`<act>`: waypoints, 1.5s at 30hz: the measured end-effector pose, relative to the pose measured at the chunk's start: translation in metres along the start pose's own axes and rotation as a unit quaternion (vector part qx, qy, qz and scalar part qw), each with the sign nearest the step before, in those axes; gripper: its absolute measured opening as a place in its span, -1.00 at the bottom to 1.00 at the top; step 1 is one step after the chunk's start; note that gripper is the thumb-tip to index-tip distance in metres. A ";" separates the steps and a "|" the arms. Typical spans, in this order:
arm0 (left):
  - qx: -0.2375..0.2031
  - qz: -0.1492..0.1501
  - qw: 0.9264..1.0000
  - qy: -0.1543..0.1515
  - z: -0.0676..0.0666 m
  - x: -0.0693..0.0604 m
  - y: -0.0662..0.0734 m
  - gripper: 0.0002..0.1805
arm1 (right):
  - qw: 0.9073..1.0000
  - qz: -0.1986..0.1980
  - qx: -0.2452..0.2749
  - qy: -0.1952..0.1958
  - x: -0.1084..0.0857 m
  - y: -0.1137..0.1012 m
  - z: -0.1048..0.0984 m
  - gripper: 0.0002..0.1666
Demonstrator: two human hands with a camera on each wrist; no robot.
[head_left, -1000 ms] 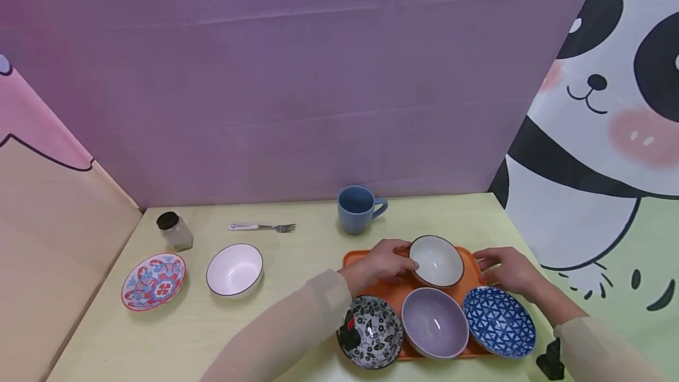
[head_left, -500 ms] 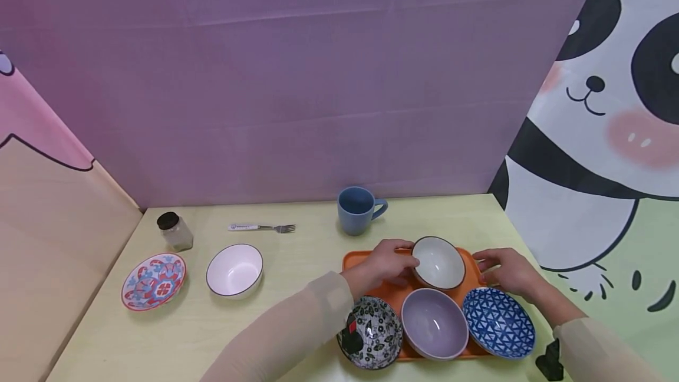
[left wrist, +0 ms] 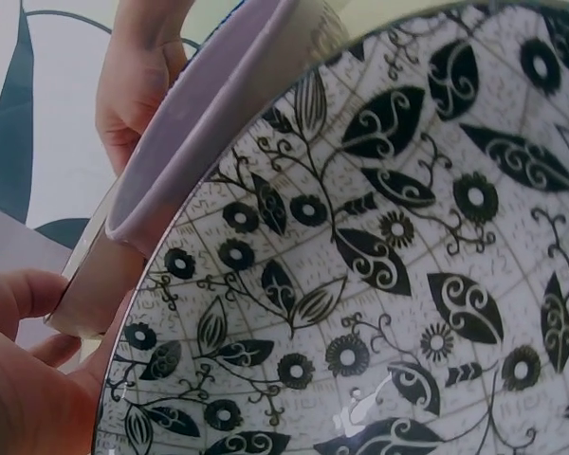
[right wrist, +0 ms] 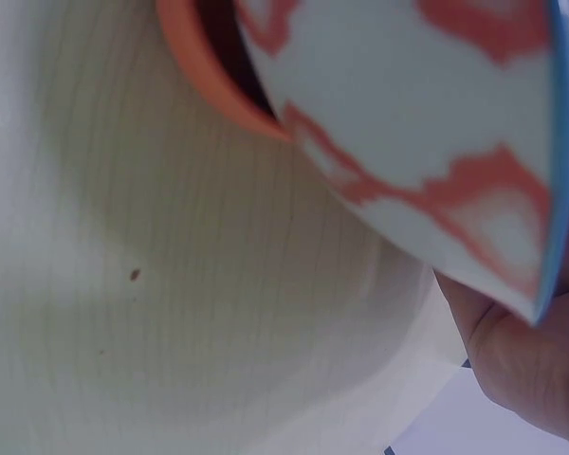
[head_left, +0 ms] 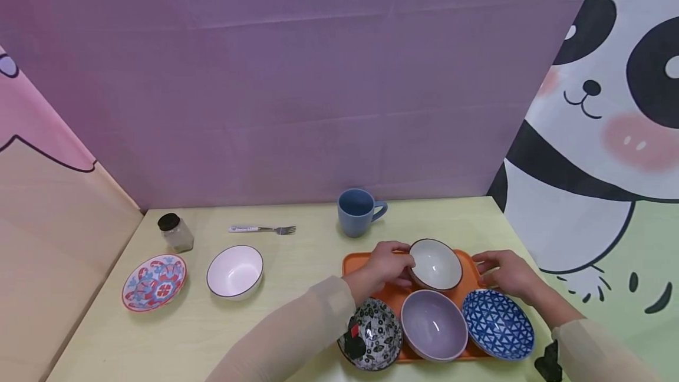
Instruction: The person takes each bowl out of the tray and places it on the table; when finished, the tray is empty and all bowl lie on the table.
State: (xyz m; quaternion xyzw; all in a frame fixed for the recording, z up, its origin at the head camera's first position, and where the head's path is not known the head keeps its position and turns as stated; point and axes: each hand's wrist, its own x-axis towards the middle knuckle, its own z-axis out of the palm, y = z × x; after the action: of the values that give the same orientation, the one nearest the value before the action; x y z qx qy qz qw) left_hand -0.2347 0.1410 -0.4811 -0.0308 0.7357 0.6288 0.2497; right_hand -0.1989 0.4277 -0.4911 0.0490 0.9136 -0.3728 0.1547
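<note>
white bowl [head_left: 436, 264], edge-held by left hand [head_left: 389, 265], mug [head_left: 354, 217] apart

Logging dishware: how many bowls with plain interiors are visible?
3: brown-rimmed white bowl held by the left hand; lavender bowl on the orange tray; dark-rimmed white bowl left of the tray.

head cam bright and pretty even, tiny glints in the brown-rimmed bowl [head_left: 436, 264] and lilac bowl [head_left: 434, 326], left wrist view with blown-out glare low on the leaf-print bowl [left wrist: 379, 256], right wrist view kinda dim, fuzzy shadows, red-patterned dish [right wrist: 417, 123] super blurry
</note>
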 end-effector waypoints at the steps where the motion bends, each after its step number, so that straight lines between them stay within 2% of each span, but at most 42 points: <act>1: -0.002 -0.002 1.000 0.001 -0.001 0.000 0.000 -0.57 | 1.000 0.000 0.000 0.000 0.000 -0.001 0.000 -0.36; 6: -0.004 -0.002 1.000 0.002 -0.006 -0.004 0.002 -0.58 | 1.000 0.004 -0.002 -0.001 0.001 -0.002 0.000 -0.36; 11: -0.007 -0.002 1.000 0.004 -0.011 -0.003 -0.002 -0.58 | 1.000 0.006 -0.001 -0.001 0.002 0.000 0.000 -0.35; 21: -0.034 0.010 0.999 -0.012 -0.032 0.000 -0.007 -0.58 | 1.000 0.009 0.007 0.002 0.002 0.000 0.001 -0.34; 24: -0.039 0.014 0.999 -0.021 -0.041 -0.002 -0.006 -0.57 | 1.000 0.009 0.012 0.003 0.003 0.000 0.001 -0.33; 32: -0.066 0.047 0.995 -0.058 -0.064 -0.013 0.001 -0.54 | 1.000 0.010 0.002 0.004 0.003 -0.003 0.002 -0.33; 40: -0.072 0.050 0.995 -0.046 -0.088 -0.026 -0.001 -0.51 | 1.000 0.011 -0.018 0.003 0.004 -0.003 0.001 -0.32; 45: -0.075 0.054 0.995 -0.032 -0.112 -0.037 -0.005 -0.47 | 1.000 0.007 -0.014 0.001 0.005 -0.002 0.001 -0.34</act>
State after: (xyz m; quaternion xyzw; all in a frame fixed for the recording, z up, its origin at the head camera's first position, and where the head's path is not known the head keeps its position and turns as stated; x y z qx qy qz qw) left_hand -0.2376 0.0244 -0.4611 0.0104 0.6784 0.6956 0.2361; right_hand -0.2033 0.4254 -0.4923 0.0534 0.9186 -0.3588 0.1567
